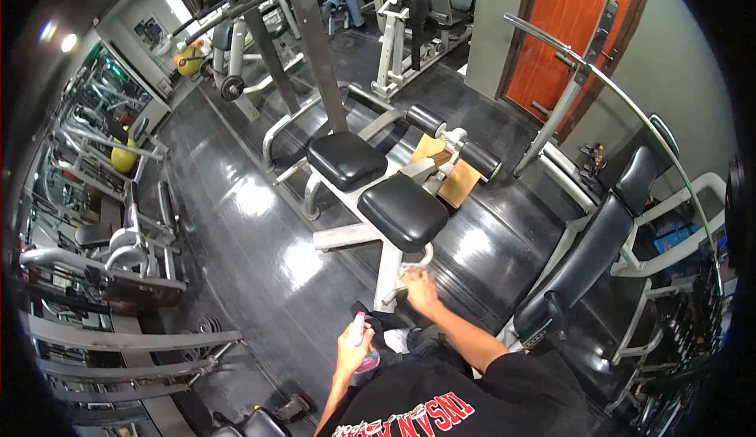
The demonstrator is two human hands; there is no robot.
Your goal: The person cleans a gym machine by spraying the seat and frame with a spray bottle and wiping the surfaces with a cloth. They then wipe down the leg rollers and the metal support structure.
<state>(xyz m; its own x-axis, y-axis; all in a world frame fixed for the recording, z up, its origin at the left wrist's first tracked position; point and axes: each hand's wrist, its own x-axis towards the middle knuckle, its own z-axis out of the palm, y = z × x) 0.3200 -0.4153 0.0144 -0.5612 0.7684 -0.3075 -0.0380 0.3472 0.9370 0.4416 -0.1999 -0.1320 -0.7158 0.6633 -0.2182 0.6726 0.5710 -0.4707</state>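
Note:
My left hand [352, 350] is wrapped round a spray bottle [359, 331] with a pink top and pink liquid, low in front of my body. My right hand [419, 290] reaches forward to the pale metal frame [389, 270] of a gym bench, just below its seat pads. The fingers are blurred, and a small pale thing seems to be at them; I cannot make it out. Beyond it lie the near black pad [403, 210] and a second black pad [346, 159].
A padded bench [579, 256] stands to the right, near a long curved bar [630, 102]. Foam rollers [479, 160] are past the pads. Machines [142, 256] line the left. A person's legs [344, 2] show at the top, near a red door [571, 35].

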